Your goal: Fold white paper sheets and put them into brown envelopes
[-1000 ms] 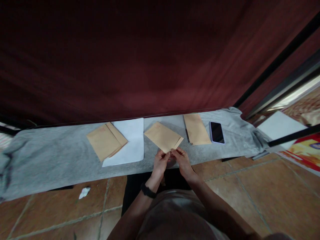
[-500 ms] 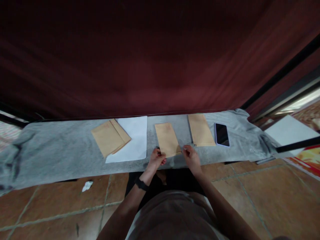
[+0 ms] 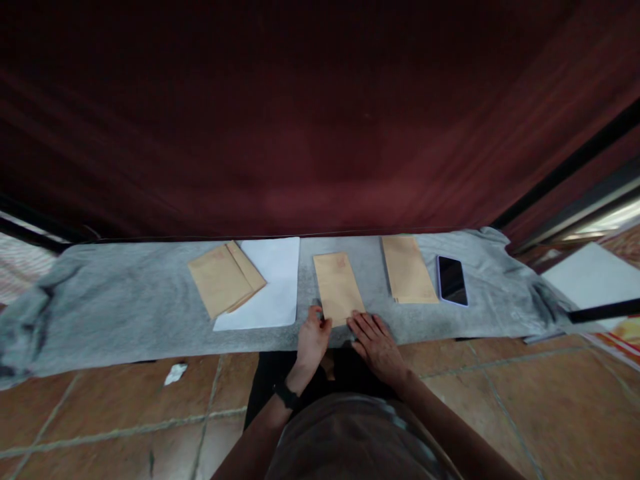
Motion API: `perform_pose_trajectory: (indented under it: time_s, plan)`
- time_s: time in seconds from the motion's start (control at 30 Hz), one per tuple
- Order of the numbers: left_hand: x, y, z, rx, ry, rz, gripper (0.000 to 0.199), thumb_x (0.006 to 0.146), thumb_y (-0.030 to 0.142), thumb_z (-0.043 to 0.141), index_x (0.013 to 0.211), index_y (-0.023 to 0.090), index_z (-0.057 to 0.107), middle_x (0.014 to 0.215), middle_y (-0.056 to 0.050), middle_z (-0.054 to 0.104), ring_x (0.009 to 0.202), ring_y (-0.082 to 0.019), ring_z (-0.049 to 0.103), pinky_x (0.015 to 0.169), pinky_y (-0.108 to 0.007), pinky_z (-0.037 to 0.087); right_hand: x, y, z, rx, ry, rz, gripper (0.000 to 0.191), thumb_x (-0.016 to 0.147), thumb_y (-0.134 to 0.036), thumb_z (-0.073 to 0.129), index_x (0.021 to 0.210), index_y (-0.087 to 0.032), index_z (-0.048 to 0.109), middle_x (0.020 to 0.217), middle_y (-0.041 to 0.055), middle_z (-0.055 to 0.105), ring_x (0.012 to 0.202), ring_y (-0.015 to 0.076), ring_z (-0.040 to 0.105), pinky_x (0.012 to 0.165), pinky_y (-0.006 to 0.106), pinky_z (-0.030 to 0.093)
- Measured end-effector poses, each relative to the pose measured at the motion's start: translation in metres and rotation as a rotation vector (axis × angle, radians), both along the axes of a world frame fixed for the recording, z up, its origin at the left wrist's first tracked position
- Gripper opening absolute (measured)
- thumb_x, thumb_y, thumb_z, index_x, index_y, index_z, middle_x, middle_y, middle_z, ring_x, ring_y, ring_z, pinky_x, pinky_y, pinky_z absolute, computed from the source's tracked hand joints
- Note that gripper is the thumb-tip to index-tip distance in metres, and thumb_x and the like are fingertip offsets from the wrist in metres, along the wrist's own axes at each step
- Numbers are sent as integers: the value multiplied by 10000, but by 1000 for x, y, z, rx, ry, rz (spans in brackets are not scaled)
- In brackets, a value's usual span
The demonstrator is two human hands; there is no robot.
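Note:
A brown paper envelope (image 3: pixel 339 285) lies on the grey cloth in front of me, a faint reddish print near its top right. My left hand (image 3: pixel 313 337), with a dark band on the wrist, pinches the envelope's lower left corner between thumb and fingers. Flat on the lower right corner rests my right hand (image 3: pixel 379 345), its fingers stretched out and holding nothing. Several more brown envelopes (image 3: pixel 223 280) lie fanned at the left, partly covering white paper sheets (image 3: pixel 277 287). Another stack of envelopes (image 3: pixel 409 270) lies to the right.
A phone (image 3: pixel 453 280) in a light purple case lies right of the right-hand stack. The grey cloth (image 3: pixel 130 300) covers a narrow ledge, behind which a dark red curtain (image 3: pixel 300 133) rises. A crumpled white scrap (image 3: pixel 175 373) is on the tiled floor.
My right hand has gone from closed fingers beside the envelope's lower right corner to lying flat on that corner. My left hand stays at the lower left corner. The whole view has shifted slightly.

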State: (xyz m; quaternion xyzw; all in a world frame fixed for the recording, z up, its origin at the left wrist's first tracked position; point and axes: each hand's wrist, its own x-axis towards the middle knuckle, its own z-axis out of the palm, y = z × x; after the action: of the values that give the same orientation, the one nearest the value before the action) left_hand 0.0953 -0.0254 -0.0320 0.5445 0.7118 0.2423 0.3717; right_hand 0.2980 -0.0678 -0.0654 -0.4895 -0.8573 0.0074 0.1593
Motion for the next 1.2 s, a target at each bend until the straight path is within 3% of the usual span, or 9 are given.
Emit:
perform_pose_trajectory:
  time_s: [0.07,0.13,0.2,0.3,0.5,0.7,0.9,1.1,1.2]
  plan:
    - [3,-5,0,184,167,-113,195,984,231,514,1160,201,594,869,-48,731,799,-194,721,717,-290,542,1,0,-3,14,6,3,548,1023,-303,504,1554,-222,399,1588,76,438,1463,239,401,1235,476,276]
    - [11,-1,1,355,250,-309,221,1019,264,454,1120,215,645,1073,-80,739,1031,-211,699,907,-338,541,-1,0,-5,14,23,-6,527,1021,-306,505,1536,-215,432,1568,83,469,1463,252,399,1231,497,279]
    - [23,13,0,465,305,-533,292,1035,303,425,1171,201,661,1289,-103,684,1267,-230,595,1081,-395,468,-3,-1,-5,6,47,-25,491,1018,-304,508,1499,-207,487,1535,86,513,1461,264,402,1228,516,280]
    - [36,50,-7,506,424,-699,463,1036,335,406,1428,119,521,1568,-145,459,1499,-263,346,1226,-473,301,-5,-2,-5,-7,72,-50,474,1018,-290,504,1487,-219,505,1517,78,535,1450,266,420,1226,518,285]
    - [41,113,-21,463,540,-715,588,1034,383,352,1544,92,377,1627,-145,361,1538,-250,267,1262,-463,211,-5,0,-3,-25,68,-56,527,1019,-276,506,1540,-259,428,1564,41,478,1437,257,435,1220,488,289]
    - [46,128,-21,446,563,-654,572,1032,344,336,1543,92,386,1628,-132,364,1538,-240,266,1272,-436,184,-5,1,-3,-31,60,-55,531,1019,-258,500,1544,-267,419,1562,42,481,1433,250,437,1212,479,297]
    - [36,102,-24,451,563,-713,563,1050,364,296,1549,117,383,1636,-122,350,1545,-260,245,1262,-502,200,-6,1,-3,-6,75,-61,513,1012,-265,516,1521,-269,455,1539,49,513,1427,259,444,1203,487,309]
    - [2,27,-23,556,556,-875,537,1071,391,297,1567,193,352,1637,-91,359,1536,-210,275,1256,-467,241,-7,1,-4,-11,82,-62,471,1004,-302,538,1472,-249,520,1535,64,516,1421,271,448,1201,512,319]
    - [-15,-3,-21,613,599,-919,645,1039,483,395,1590,164,291,1642,-124,336,1537,-231,274,1258,-464,250,-7,1,-3,-13,80,-57,511,999,-291,545,1505,-254,478,1544,70,504,1424,267,446,1198,514,325]
